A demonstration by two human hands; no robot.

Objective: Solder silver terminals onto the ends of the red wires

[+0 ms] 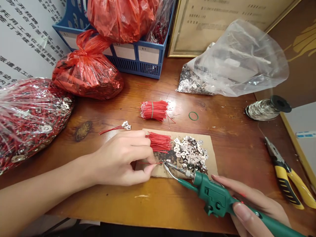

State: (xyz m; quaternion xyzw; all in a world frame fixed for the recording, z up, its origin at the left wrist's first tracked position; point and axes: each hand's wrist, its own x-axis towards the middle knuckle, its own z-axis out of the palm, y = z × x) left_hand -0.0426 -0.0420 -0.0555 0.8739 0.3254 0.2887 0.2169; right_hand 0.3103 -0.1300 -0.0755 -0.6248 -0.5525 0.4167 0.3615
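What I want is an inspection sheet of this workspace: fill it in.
Surface: wooden table, stained cardboard on it.
Work items: red wires and metal tabs on the cardboard.
Clutter: green rubber band, pliers, wire spool, filled bags.
Hands: left hand pinches a thin red wire; right hand holds a green soldering tool.
Cables: nothing seen on the tabletop.
Surroundings: blue bin and framed document behind.

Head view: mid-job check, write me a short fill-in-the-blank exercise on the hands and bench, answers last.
The right hand holds a soldering tool with a ____ body.
The left hand pinches a thin wire coloured ____.
The metal tabs are heaped on flat brown ____.
The pliers have black and ____ handles.
Missing words: green; red; cardboard; yellow.
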